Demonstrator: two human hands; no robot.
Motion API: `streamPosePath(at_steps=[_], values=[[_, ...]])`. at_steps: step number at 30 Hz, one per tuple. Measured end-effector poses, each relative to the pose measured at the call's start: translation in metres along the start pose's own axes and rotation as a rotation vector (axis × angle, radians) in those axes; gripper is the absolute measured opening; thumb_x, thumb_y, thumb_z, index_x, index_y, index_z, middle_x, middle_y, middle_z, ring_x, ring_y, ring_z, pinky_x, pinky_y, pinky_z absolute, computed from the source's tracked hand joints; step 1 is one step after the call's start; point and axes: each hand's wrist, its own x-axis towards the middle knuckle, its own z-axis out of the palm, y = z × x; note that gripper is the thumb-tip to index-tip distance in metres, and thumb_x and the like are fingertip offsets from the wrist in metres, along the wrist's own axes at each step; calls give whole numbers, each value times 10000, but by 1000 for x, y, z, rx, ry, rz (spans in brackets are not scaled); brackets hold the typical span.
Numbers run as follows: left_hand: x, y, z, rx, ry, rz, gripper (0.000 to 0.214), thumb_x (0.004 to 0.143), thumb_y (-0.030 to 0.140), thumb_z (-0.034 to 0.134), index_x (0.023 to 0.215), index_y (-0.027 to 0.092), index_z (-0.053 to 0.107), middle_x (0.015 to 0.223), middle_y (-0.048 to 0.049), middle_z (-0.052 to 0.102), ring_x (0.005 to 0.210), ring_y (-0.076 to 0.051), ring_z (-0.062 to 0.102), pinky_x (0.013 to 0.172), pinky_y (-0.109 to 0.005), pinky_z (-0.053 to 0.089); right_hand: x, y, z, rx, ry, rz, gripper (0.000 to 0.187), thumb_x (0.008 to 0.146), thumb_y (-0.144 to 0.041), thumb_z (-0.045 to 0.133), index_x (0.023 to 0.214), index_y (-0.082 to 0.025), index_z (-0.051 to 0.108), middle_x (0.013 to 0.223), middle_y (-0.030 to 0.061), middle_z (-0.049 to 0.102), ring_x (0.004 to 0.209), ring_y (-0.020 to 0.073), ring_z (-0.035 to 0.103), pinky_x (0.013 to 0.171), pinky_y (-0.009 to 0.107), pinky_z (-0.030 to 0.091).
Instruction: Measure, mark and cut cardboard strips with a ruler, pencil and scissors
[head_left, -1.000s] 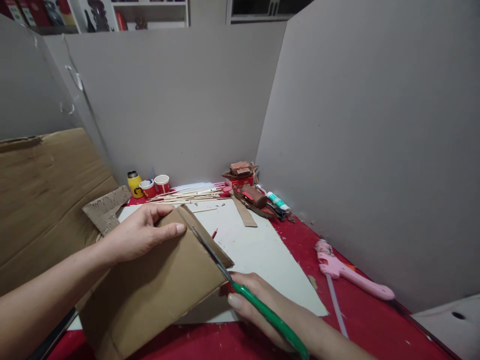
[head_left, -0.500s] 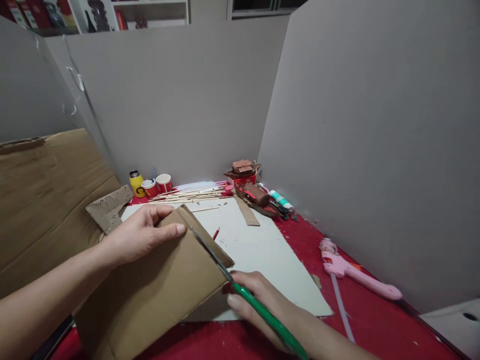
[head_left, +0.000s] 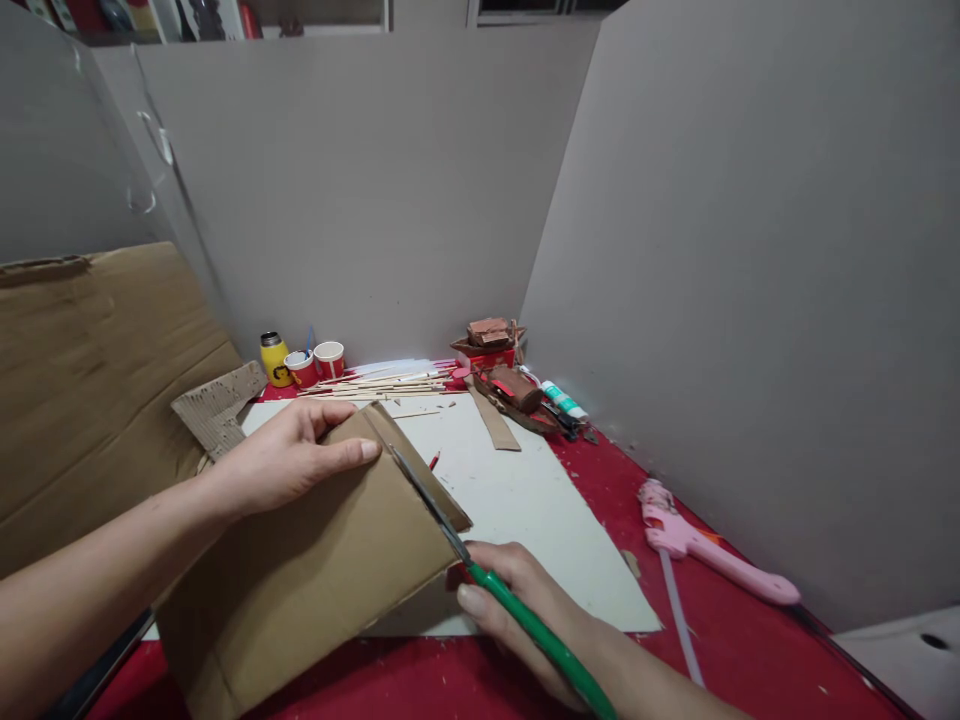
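Note:
My left hand (head_left: 304,450) grips the far edge of a brown cardboard sheet (head_left: 322,570), thumb on top and fingers behind it. The sheet is held tilted above the table. My right hand (head_left: 517,610) is closed round green-handled scissors (head_left: 540,635). Their blades lie along the sheet's right side, with a narrow strip (head_left: 427,470) of cardboard on the far side of the cut. The blade tips are close to my left thumb. Beyond the strip, a red pencil (head_left: 435,460) pokes into view, partly hidden.
A pink glue gun (head_left: 712,560) lies on the red cloth (head_left: 600,500) at right. Thin wooden sticks (head_left: 390,385), paper cups (head_left: 328,358), a yellow bottle (head_left: 275,360) and brown model boats (head_left: 517,390) stand at the back. Large cardboard (head_left: 97,390) leans at left.
The view has tipped slightly downward. Both hands, the sheet and the scissors keep nearly the same pose, and the blades remain along the same cut line.

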Motion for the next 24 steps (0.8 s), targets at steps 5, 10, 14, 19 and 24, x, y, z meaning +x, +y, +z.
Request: streamPosePath(at_steps=[5, 10, 14, 19, 24], values=[[1, 0, 0, -33, -12, 2, 358, 792, 417, 788, 1086, 217, 744, 971, -68, 776, 841, -224, 728, 740, -328, 579, -1, 0, 2, 54, 16, 2, 532, 944, -650, 399, 726, -178, 513, 653, -26, 381, 619, 130, 347, 587, 252, 367], [2, 1, 0, -10, -25, 16, 380, 802, 417, 776, 1121, 214, 738, 1030, -79, 771, 894, -247, 730, 777, -353, 582, -2, -1, 3, 69, 20, -10, 510, 952, -625, 404, 705, -186, 477, 652, -30, 370, 611, 125, 339, 571, 252, 349], [2, 1, 0, -11, -25, 10, 340, 824, 418, 753, 1099, 218, 743, 1015, -71, 775, 862, -226, 733, 756, -329, 580, -2, 1, 4, 74, 1, -34, 474, 973, -589, 395, 722, -191, 452, 653, -40, 341, 600, 116, 319, 540, 244, 314], [1, 1, 0, -24, -45, 32, 328, 824, 395, 762, 1104, 224, 742, 1021, -60, 772, 890, -222, 729, 787, -329, 573, -4, 5, 7, 93, -3, -43, 448, 990, -568, 376, 744, -198, 433, 635, -47, 331, 580, 108, 308, 511, 234, 292], [1, 2, -1, -25, -56, 29, 294, 839, 393, 751, 1069, 210, 746, 960, -59, 773, 832, -198, 723, 743, -300, 569, -5, 5, 6, 102, -3, -58, 455, 986, -573, 381, 727, -200, 409, 632, -53, 302, 572, 103, 286, 511, 238, 276]])
